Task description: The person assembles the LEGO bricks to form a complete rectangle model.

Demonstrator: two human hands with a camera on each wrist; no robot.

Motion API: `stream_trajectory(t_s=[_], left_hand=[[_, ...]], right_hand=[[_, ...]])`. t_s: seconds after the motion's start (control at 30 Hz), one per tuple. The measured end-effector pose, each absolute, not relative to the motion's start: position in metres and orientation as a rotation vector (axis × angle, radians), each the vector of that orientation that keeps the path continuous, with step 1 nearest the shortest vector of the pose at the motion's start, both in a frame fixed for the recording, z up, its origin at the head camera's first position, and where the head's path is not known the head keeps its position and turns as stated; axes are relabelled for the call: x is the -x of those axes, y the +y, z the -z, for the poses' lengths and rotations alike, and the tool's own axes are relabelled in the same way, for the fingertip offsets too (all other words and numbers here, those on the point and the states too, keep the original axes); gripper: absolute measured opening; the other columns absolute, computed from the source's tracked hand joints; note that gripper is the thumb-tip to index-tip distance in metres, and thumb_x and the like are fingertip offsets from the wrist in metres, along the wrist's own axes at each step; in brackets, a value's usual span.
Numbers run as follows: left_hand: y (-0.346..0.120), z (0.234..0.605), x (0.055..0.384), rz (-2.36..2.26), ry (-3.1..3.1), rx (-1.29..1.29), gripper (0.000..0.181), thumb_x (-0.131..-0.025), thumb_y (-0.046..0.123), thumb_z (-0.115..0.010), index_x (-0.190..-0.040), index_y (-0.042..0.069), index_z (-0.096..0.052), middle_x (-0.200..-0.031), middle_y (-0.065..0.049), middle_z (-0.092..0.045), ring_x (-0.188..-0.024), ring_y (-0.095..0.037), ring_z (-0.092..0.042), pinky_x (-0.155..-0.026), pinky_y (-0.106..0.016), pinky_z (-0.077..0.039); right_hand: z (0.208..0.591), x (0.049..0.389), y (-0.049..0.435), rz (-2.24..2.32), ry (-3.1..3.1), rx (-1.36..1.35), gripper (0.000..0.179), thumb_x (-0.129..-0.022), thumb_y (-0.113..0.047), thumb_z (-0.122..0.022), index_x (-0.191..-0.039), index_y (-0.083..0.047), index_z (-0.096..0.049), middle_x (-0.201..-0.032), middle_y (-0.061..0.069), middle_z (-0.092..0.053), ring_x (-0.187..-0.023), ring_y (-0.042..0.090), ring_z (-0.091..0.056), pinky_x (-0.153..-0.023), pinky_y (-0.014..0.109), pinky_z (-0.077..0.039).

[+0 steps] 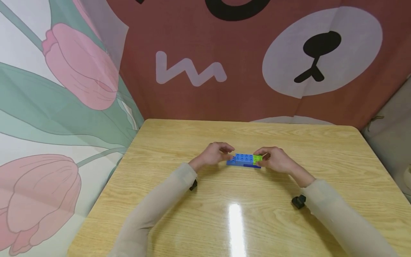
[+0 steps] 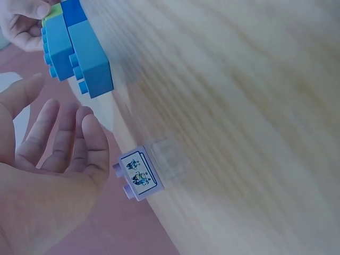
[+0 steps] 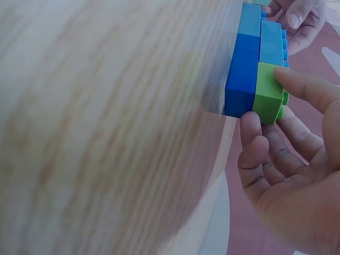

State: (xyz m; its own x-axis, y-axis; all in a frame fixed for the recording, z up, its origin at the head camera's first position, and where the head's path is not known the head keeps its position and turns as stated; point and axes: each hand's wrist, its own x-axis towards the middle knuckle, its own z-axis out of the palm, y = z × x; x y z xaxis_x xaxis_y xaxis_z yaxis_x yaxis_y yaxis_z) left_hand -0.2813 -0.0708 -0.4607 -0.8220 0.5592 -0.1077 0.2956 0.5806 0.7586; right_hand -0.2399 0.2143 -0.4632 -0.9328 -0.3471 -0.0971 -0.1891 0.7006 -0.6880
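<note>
Toy building bricks stand joined in a low two-layer stack on the table. Below are a light blue brick (image 2: 94,58) and a dark blue brick (image 3: 243,74); above are another light blue brick (image 1: 244,157) and a lime green brick (image 3: 268,87) at the right end. My right hand (image 1: 277,159) pinches the green brick, thumb on its side and fingers at its end. My left hand (image 1: 214,153) is beside the left end, fingers loosely bent and nothing held. Near it in the left wrist view, a lilac brick (image 2: 141,175) with a printed picture stands on the table.
The wood-grain table (image 1: 192,221) reaches back to a brown hanging cloth (image 1: 205,100) with a cartoon face. A tulip-printed cloth (image 1: 80,67) hangs along the left. Black devices (image 1: 298,201) sit at both wrists, by the light sleeves (image 1: 340,214).
</note>
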Motion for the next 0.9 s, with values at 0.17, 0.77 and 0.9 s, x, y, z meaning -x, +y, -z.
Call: stream_trajectory(t_s=[0.17, 0.77, 0.9], left_hand=[[-0.074, 0.458, 0.284, -1.109, 2.518, -0.676, 0.035, -0.096, 0.027, -0.069, -0.128, 0.015, -0.067, -0.120, -0.002, -0.069, -0.106, -0.013, -0.062, -0.090, -0.029, -0.054], [-0.104, 0.453, 0.296, -1.203, 2.658, -0.552, 0.030, -0.097, 0.023, -0.068, -0.124, 0.010, -0.069, -0.121, -0.005, -0.070, -0.112, -0.020, -0.064, -0.087, -0.036, -0.057], [-0.109, 0.457, 0.299, -1.231, 2.654, -0.506, 0.029, -0.096, 0.021, -0.068, -0.123, 0.010, -0.069, -0.120, -0.006, -0.070, -0.112, -0.021, -0.063, -0.085, -0.034, -0.057]], right_hand=[[0.465, 0.240, 0.216, 1.068, 2.680, 0.438, 0.034, -0.089, -0.020, -0.076, -0.121, -0.011, -0.069, -0.112, 0.010, -0.071, -0.093, 0.020, -0.062, -0.069, 0.030, -0.052], [0.464, 0.239, 0.217, 1.066, 2.687, 0.457, 0.034, -0.090, -0.020, -0.076, -0.122, -0.011, -0.069, -0.113, 0.010, -0.071, -0.094, 0.021, -0.062, -0.069, 0.029, -0.052], [0.466, 0.239, 0.218, 1.066, 2.680, 0.458, 0.034, -0.090, -0.021, -0.075, -0.122, -0.011, -0.069, -0.112, 0.009, -0.071, -0.093, 0.020, -0.062, -0.068, 0.030, -0.052]])
